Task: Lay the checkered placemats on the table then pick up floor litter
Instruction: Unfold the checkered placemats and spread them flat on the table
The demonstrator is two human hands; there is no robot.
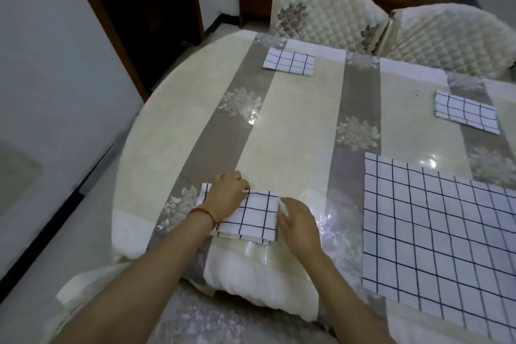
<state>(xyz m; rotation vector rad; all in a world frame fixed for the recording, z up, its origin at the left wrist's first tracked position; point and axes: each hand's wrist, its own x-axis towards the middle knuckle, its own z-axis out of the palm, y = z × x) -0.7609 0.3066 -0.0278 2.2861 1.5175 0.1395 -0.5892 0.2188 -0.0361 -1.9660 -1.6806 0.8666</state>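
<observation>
Folded placemat [251, 218] lies at the desk [293, 120] edge nearest me, left of the spread placemat [435, 234]; soft, light cloth. My left hand [227, 194] presses it, right hand [297, 218] pinches its corner.

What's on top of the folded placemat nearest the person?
The left hand lies on the folded placemat, covering its left part. The right hand touches its right edge. Whatever sits beneath the placemat is hidden.
</observation>
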